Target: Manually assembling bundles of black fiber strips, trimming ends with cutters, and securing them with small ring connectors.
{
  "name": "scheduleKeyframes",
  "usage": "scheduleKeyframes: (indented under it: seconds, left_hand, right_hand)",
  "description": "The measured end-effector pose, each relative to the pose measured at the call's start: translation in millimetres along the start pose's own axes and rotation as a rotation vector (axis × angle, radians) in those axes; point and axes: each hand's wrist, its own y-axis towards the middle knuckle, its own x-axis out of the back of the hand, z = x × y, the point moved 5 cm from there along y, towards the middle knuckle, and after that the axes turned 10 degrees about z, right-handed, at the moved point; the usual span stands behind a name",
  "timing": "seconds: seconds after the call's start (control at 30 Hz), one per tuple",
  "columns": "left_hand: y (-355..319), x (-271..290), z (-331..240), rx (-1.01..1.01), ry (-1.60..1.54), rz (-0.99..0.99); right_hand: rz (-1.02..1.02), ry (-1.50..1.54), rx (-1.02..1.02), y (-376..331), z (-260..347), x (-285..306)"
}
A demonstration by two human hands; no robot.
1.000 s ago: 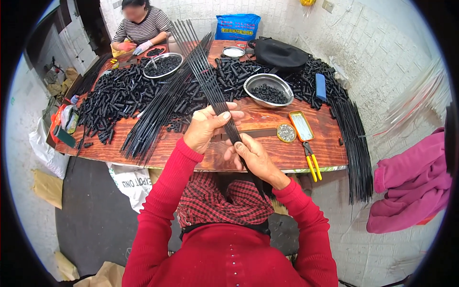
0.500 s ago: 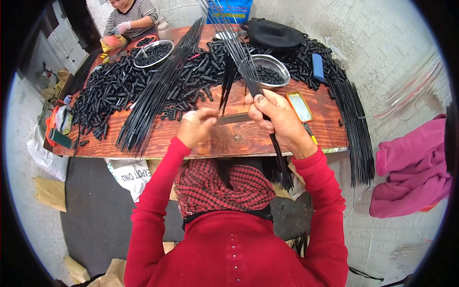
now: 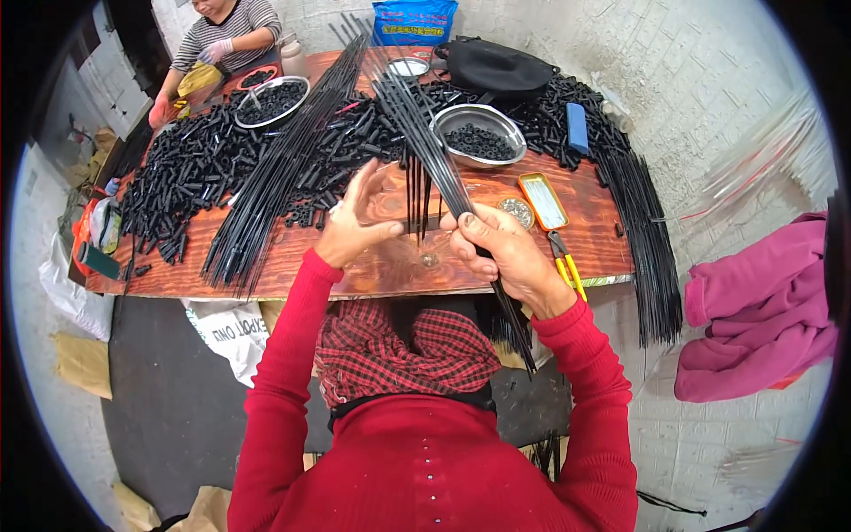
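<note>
A bundle of long thin black rods (image 3: 412, 124) slants across the middle, held in my right hand (image 3: 507, 255) with the thumb on top and the fingers wrapped round it. Its upper part fans out toward the far side; the lower end sticks out below the hand, past the table edge. Left of the bundle, my left hand (image 3: 353, 226) is raised with thumb and fingers spread, holding nothing. Several dark rod ends (image 3: 417, 191) point down between my hands; whether they belong to the held bundle, I cannot tell.
Black tubular pieces (image 3: 199, 168) are heaped over the wooden table (image 3: 355, 277). Another rod bundle (image 3: 279, 177) lies left. Steel bowls (image 3: 483, 160) of small black parts, a yellow-rimmed tray (image 3: 543, 202), yellow-handled pliers (image 3: 566, 262) and a black bag (image 3: 498, 69) stand around. A person sits far left.
My left hand has opened from a loose curl to spread fingers. The bundle's upper end has swung left. At the far left, the other person's arm has reached outward.
</note>
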Motion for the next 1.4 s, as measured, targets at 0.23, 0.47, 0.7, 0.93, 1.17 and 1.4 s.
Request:
scheduleKeyframes:
  seconds: [0.23, 0.47, 0.7, 0.93, 1.17, 1.4]
  left_hand:
    - [22, -32, -31, -0.152, -0.318, 0.084]
    - [19, -46, -22, -0.054, -0.392, 0.146]
    - [23, -41, -38, -0.031, -0.38, 0.119]
    - [31, -36, -58, -0.057, -0.327, 0.123]
    - [32, -42, -58, -0.084, -0.285, 0.196]
    - [27, -58, -72, -0.093, -0.184, 0.303]
  right_hand:
    - [0.092, 0.081, -0.052, 0, -15, -19]
    - [0.092, 0.122, -0.068, -8, -19, -16]
    - [0.11, 0.087, -0.081, -14, -18, -16]
    - [0.14, 0.129, -0.11, -14, -14, -18]
    - [0.158, 0.157, -0.163, -8, -7, -17]
    - [0.159, 0.133, -0.174, 6, -1, -14]
